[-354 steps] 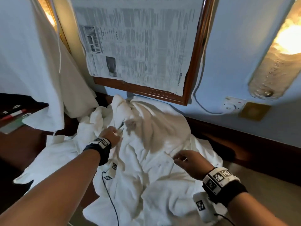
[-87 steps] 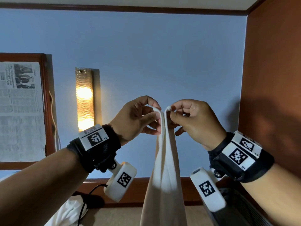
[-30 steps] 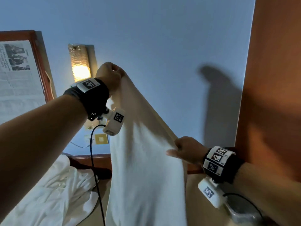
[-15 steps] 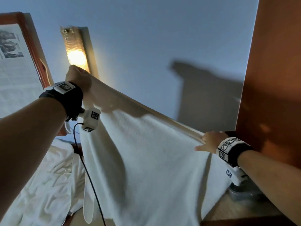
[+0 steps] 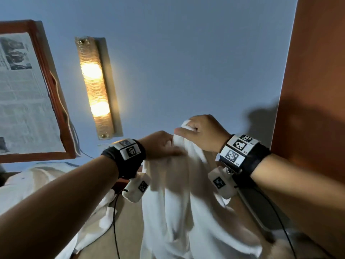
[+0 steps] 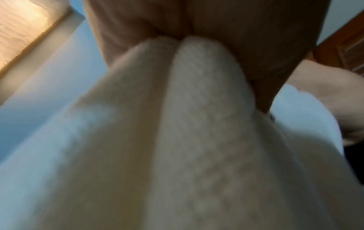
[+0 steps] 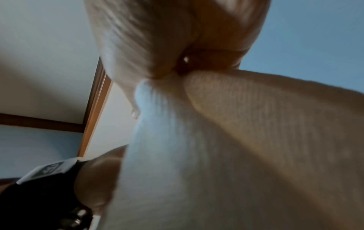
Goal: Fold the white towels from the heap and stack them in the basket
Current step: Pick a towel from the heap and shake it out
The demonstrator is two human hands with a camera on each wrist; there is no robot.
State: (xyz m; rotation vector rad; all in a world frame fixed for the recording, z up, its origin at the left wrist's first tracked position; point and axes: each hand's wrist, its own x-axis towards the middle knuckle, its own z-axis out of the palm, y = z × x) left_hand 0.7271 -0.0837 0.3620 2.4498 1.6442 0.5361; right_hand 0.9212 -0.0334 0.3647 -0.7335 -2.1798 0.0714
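both hands, left hand (image 5: pixel 160 144) and right hand (image 5: pixel 203 134), pinch the towel (image 5: pixel 177 202) top corners together; soft, limp, light, best held at corners.

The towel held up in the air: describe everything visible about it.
The towel is white terry cloth with a looped, nubbly weave, seen close in both wrist views. It hangs in loose vertical folds, its top bunched together where the left hand and right hand grip it side by side, the right slightly higher. Its lower end runs out of view. It hangs in front of the blue wall, right of the heap.
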